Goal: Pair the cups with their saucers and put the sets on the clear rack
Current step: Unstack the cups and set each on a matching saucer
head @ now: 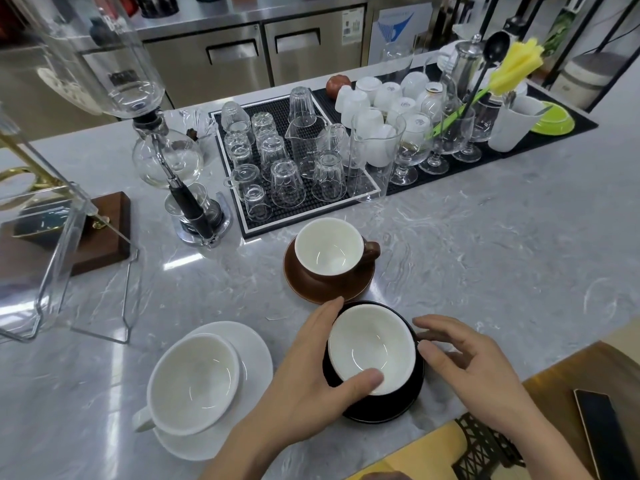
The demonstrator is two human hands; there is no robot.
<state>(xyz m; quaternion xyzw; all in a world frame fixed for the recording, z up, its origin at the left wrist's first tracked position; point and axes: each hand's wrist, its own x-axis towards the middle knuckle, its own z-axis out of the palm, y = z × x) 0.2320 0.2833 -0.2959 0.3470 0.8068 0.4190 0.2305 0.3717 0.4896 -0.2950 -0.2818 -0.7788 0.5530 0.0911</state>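
A black cup [372,348] with a white inside sits on a black saucer [394,407] near the counter's front edge. My left hand [311,379] grips the cup, thumb on its near rim and fingers round its far left side. My right hand [460,355] hovers by the cup's right side with fingers spread and loosely bent, holding nothing. Behind stands a brown cup [329,249] on a brown saucer [311,285]. To the left a white cup [192,382] rests on a white saucer [252,351]. The clear rack [52,271] stands at the left edge.
A siphon coffee maker [166,157] stands behind the rack. Black mats [249,223] hold several upturned glasses, jugs and white cups at the back. A phone [602,431] lies at the right on a wooden surface. Bare marble counter [502,254] spreads to the right.
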